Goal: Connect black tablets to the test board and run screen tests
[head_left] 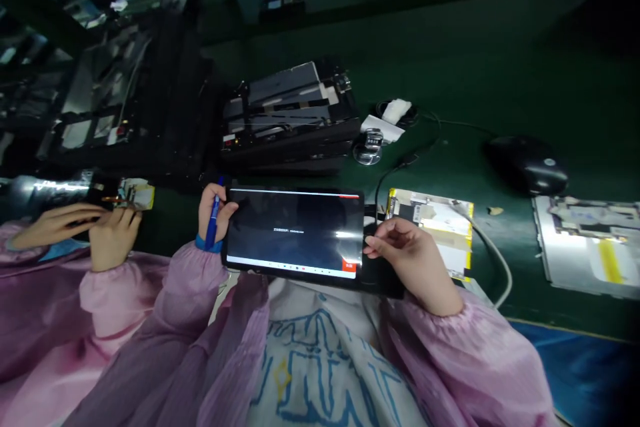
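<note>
A lit tablet with a dark screen and a small line of white text is held above the bench's front edge. My left hand grips its left edge, with a blue pen also tucked in the fingers. At the tablet's right edge, my right hand has thumb and forefinger closed together; what lies between them is hidden. Just above those fingertips, a black cable runs to the tablet's side. Partly behind my right hand lies an opened device part with yellow edges.
Behind the tablet stands a stack of opened black devices. Near it are coiled cable and white paper. A black mouse and a silver opened panel lie to the right. A co-worker's hands work at the left.
</note>
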Available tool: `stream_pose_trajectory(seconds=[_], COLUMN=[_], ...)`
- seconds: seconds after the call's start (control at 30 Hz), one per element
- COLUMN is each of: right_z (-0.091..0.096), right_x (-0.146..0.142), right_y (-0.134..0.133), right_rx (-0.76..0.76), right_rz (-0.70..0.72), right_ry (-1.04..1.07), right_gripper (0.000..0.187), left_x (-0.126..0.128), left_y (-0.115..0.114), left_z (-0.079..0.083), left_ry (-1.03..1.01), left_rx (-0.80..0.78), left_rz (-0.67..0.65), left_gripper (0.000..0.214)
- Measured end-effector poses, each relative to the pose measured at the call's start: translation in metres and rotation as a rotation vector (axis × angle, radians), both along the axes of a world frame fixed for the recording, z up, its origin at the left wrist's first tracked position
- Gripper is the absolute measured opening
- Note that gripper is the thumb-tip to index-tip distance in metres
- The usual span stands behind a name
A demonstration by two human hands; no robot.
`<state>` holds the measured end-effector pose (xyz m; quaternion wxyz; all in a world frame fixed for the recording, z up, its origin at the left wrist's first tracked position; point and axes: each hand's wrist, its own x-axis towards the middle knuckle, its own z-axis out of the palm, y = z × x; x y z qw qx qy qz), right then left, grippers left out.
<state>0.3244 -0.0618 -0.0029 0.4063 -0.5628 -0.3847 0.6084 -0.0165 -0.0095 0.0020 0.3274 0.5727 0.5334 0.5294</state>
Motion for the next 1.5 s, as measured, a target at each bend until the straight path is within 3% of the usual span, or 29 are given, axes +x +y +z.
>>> stream_pose_trajectory(seconds=[0.2, 0.33, 0.43, 0.6, 0.7, 0.77, 0.9, 1.0, 1.07, 1.17, 1.23, 1.3, 1.4, 1.5], right_z=[-0.002, -0.002, 0.001, 0.008, 0.013, 0.019, 0.033, 0.033, 0.025, 0.002, -0.013, -0.021, -0.014, 0.008], right_x=[0.001, 0.008, 0.010, 0.005, 0.004, 0.006, 0.018, 0.036, 0.054, 0.083, 0.097, 0.102, 0.093, 0.069], right_y=[-0.012, -0.016, -0.014, -0.009, -0.010, -0.008, 0.007, 0.024, 0.030, 0.032, 0.029, 0.026, 0.018, 0.008], right_rx=[0.202, 0.524, 0.740, 0.848, 0.834, 0.771, 0.586, 0.573, 0.577, 0.489, 0.429, 0.415, 0.440, 0.363], right_rz=[0.118, 0.254, 0.320, 0.429, 0.441, 0.379, 0.108, 0.135, 0.080, -0.067, -0.046, -0.031, -0.069, 0.019], right_ry=[-0.322, -0.730, -0.907, -1.087, -1.246, -1.241, -0.867, -0.591, -0.700, -1.159, -1.345, -1.372, -1.192, -0.772], right_gripper=[0.038, 0.030, 0.027, 0.024, 0.022, 0.021, 0.027, 0.057, 0.056, 0.034, 0.033, 0.032, 0.028, 0.027], left_x=[0.000, 0.000, -0.001, -0.001, 0.000, 0.000, -0.003, -0.004, -0.003, -0.003, -0.003, -0.003, -0.005, -0.008], left_y=[-0.001, -0.003, -0.004, -0.004, -0.003, -0.002, -0.001, 0.002, 0.004, 0.005, 0.006, 0.007, 0.007, 0.007], left_z=[-0.002, 0.000, 0.001, 0.004, 0.004, 0.003, 0.002, 0.003, 0.003, 0.003, 0.003, 0.001, -0.002, -0.006], left_ry=[-0.124, -0.105, -0.078, -0.042, -0.041, -0.032, 0.009, 0.013, -0.015, -0.074, -0.102, -0.123, -0.143, -0.138], left_rx=[-0.023, -0.042, -0.075, -0.064, -0.067, -0.057, -0.039, -0.039, -0.023, -0.009, -0.021, -0.033, -0.043, -0.041], left_rz=[-0.016, -0.013, -0.008, 0.003, -0.010, -0.010, 0.013, 0.018, 0.019, 0.002, -0.006, 0.000, 0.010, 0.001], left_gripper=[0.046, 0.047, 0.048, 0.049, 0.049, 0.049, 0.047, 0.044, 0.044, 0.043, 0.043, 0.043, 0.042, 0.041])
